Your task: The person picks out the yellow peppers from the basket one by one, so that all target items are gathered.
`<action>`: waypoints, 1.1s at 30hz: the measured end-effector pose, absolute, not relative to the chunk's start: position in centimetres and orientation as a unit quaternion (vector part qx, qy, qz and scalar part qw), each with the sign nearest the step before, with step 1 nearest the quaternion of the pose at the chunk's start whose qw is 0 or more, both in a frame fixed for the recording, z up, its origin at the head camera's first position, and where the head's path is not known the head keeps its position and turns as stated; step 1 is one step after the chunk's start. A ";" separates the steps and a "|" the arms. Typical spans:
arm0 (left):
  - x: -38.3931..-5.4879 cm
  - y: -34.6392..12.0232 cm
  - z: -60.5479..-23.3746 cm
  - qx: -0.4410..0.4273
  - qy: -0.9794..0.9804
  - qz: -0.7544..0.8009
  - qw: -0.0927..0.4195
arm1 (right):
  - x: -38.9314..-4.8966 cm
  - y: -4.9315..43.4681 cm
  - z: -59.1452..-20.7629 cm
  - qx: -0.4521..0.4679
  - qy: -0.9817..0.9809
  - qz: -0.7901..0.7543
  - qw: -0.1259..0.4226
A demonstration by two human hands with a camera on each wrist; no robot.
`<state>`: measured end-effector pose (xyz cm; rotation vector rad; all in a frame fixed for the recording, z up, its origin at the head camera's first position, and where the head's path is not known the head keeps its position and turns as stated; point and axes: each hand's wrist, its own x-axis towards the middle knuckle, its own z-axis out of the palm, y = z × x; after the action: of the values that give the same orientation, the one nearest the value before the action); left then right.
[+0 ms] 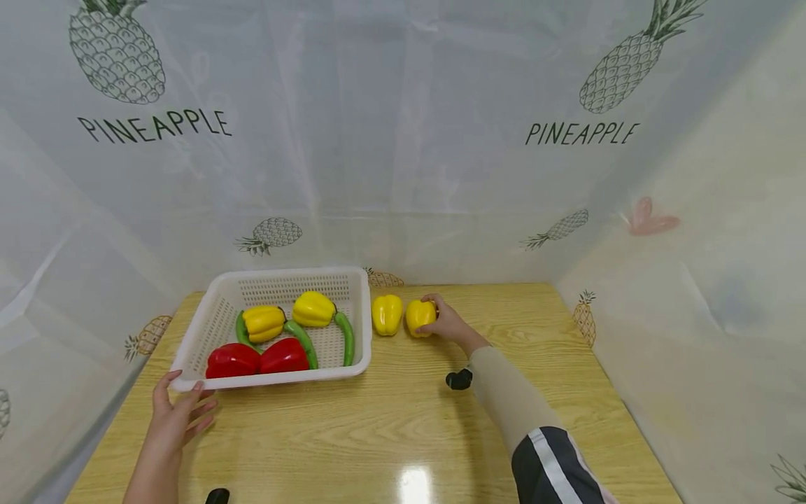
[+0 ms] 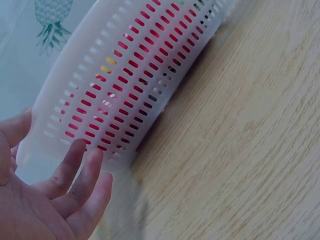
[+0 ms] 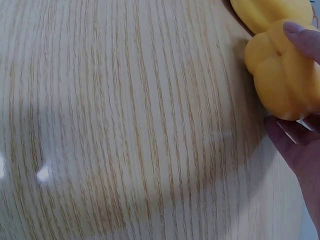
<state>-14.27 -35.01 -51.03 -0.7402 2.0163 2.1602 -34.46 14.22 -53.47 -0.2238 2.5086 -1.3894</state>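
A white perforated plastic basket (image 1: 366, 350) stands on the left of the table. Inside lie two red bell peppers (image 1: 233, 360), two yellow bell peppers (image 1: 313, 309) and several long green peppers (image 1: 345, 339). My left hand (image 1: 173, 418) holds the basket's near left corner between thumb and index finger; the other fingers (image 2: 89, 172) hang loosely beside its wall. With thumb and fingers around it, my right hand (image 1: 448, 323) grips a yellow bell pepper (image 3: 285, 75) right of the basket. Another yellow bell pepper (image 1: 387, 315) sits between that one and the basket.
A light wood-grain table (image 1: 352, 434) carries everything. Behind it and along the sides hangs a whitish plastic sheet (image 1: 403, 140) printed with pineapples. A black object (image 1: 459, 379) shows at the right cuff, and another dark object (image 1: 217, 496) at the lower edge.
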 end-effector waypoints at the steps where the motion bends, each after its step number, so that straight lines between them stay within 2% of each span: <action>1: -14.3 -35.0 -51.0 -0.246 0.660 0.708 0.048 | -34.5 14.2 -53.4 -0.077 0.864 -0.479 0.131; 19: -14.4 -34.8 -50.8 -0.263 0.655 0.707 0.051 | -34.3 14.3 -52.9 -0.095 0.874 -0.456 0.136; 28: -14.1 -34.9 -50.9 -0.236 0.650 0.721 0.045 | -34.3 14.6 -52.7 -0.114 0.876 -0.448 0.134; 33: -14.0 -34.8 -50.9 -0.227 0.650 0.724 0.040 | -34.3 14.4 -51.4 -0.138 0.890 -0.418 0.124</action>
<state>-13.98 -34.78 -50.91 -0.6949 1.9930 2.2189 -34.32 14.42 -51.43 -0.4014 2.5938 -1.2180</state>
